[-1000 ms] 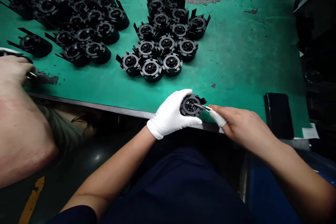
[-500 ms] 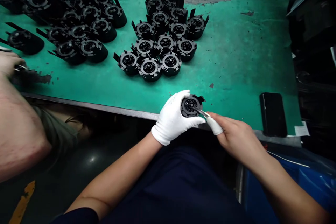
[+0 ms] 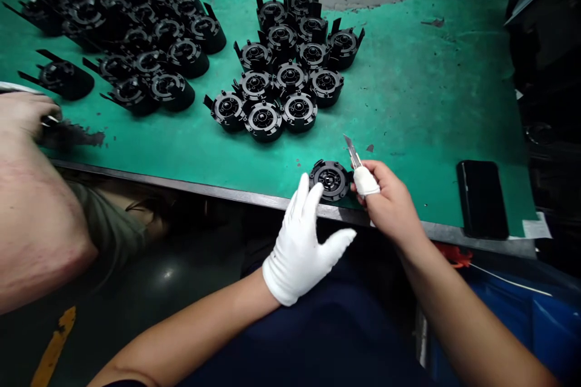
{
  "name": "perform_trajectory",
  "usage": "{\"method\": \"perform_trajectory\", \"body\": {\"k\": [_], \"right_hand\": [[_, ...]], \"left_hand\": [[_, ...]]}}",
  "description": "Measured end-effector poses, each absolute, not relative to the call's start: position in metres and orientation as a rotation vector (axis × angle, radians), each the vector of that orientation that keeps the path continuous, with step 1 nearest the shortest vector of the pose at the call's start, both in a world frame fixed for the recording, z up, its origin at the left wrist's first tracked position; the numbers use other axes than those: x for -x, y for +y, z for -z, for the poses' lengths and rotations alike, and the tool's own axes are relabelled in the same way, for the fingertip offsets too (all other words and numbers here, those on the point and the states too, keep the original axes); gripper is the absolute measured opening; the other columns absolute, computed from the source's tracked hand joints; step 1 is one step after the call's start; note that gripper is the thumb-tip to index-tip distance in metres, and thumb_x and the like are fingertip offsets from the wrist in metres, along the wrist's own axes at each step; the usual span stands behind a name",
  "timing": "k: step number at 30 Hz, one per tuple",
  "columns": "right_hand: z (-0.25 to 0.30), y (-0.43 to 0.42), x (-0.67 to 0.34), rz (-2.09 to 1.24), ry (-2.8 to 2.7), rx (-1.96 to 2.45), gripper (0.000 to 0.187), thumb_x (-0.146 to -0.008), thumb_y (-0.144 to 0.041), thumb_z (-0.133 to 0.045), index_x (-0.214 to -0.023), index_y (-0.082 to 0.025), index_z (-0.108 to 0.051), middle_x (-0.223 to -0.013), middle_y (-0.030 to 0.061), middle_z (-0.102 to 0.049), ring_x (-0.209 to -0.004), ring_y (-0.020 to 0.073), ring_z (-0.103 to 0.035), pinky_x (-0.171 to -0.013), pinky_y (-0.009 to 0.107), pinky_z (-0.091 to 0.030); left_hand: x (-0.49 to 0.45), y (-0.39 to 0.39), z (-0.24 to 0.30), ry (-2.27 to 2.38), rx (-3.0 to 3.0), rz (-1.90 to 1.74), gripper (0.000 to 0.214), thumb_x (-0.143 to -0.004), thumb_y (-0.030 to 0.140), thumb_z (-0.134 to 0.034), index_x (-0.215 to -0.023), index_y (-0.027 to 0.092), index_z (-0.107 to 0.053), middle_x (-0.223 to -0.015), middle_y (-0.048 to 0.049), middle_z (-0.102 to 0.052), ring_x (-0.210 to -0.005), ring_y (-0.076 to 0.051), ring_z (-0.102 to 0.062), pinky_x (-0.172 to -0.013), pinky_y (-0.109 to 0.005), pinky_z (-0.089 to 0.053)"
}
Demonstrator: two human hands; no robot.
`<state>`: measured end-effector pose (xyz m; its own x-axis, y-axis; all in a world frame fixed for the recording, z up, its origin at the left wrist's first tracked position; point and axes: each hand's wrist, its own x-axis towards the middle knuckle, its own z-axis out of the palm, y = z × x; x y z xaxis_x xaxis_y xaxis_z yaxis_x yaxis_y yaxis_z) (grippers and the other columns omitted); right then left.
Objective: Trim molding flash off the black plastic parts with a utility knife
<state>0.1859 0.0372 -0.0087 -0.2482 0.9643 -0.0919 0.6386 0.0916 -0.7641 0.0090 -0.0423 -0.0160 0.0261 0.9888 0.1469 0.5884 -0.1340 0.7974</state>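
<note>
A round black plastic part (image 3: pixel 334 180) rests at the front edge of the green bench, its ribbed face up. My left hand (image 3: pixel 306 242), in a white glove, is beside it with thumb and fingers apart; its fingertips overlap the near left rim, and I cannot tell whether they touch. My right hand (image 3: pixel 385 199) grips a utility knife (image 3: pixel 354 154), blade pointing up and away, just right of the part. A white cover wraps the right thumb. The knife's handle is mostly hidden in the fist.
Similar black parts (image 3: pixel 263 118) stand grouped mid-bench, with a larger cluster (image 3: pixel 172 87) at the left. A phone (image 3: pixel 482 199) lies at the right on the green bench top (image 3: pixel 408 84). Another person's hand (image 3: pixel 27 115) and arm are at the left edge. Below right is a blue container (image 3: pixel 521 308).
My left hand has opened and drawn back from the black part toward me. The knife has lifted out of the part's centre and now points away, to its right.
</note>
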Motion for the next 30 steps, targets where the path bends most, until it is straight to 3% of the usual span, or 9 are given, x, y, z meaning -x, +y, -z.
{"method": "perform_trajectory", "body": {"k": [4,8,14,30], "right_hand": [[-0.017,0.043,-0.209,-0.834,-2.233,1.564,0.034,-0.098,-0.028,-0.049,-0.127,-0.023,-0.066,-0.11,0.0061,-0.078,-0.095,0.0237,-0.073,-0.079,0.034,-0.056],[-0.027,0.025,-0.223,-0.54,-2.513,1.595,0.042,-0.095,-0.02,-0.049,-0.134,-0.023,-0.065,-0.13,0.0074,-0.072,-0.113,0.0293,-0.071,-0.093,0.041,-0.057],[-0.023,0.02,-0.222,-0.432,-2.635,1.617,0.047,-0.093,-0.017,-0.05,-0.138,-0.022,-0.062,-0.13,0.0069,-0.072,-0.109,0.0319,-0.072,-0.088,0.045,-0.06],[-0.02,0.001,-0.21,-0.718,-2.455,1.595,0.043,-0.096,-0.017,-0.046,-0.135,-0.018,-0.066,-0.129,0.0073,-0.072,-0.112,0.0272,-0.072,-0.095,0.04,-0.059]], "left_hand": [[0.004,-0.034,0.012,1.522,-1.804,-1.01,0.094,-0.085,0.046,-0.075,-0.157,0.02,-0.02,-0.167,-0.0236,-0.02,-0.156,-0.037,-0.023,-0.124,-0.06,-0.031],[0.018,0.012,0.02,1.38,-1.845,-0.945,0.108,-0.076,0.057,-0.081,-0.157,0.018,-0.022,-0.164,-0.0231,-0.029,-0.153,-0.036,-0.03,-0.125,-0.055,-0.032],[0.027,0.042,0.024,1.287,-1.829,-0.804,0.096,-0.069,0.055,-0.087,-0.147,0.023,-0.043,-0.15,-0.0139,-0.053,-0.139,-0.033,-0.053,-0.119,-0.049,-0.043],[0.01,0.023,0.025,1.433,-1.702,-0.946,0.086,-0.07,0.059,-0.085,-0.137,0.02,-0.049,-0.138,-0.0099,-0.062,-0.129,-0.028,-0.061,-0.114,-0.039,-0.047]]}}
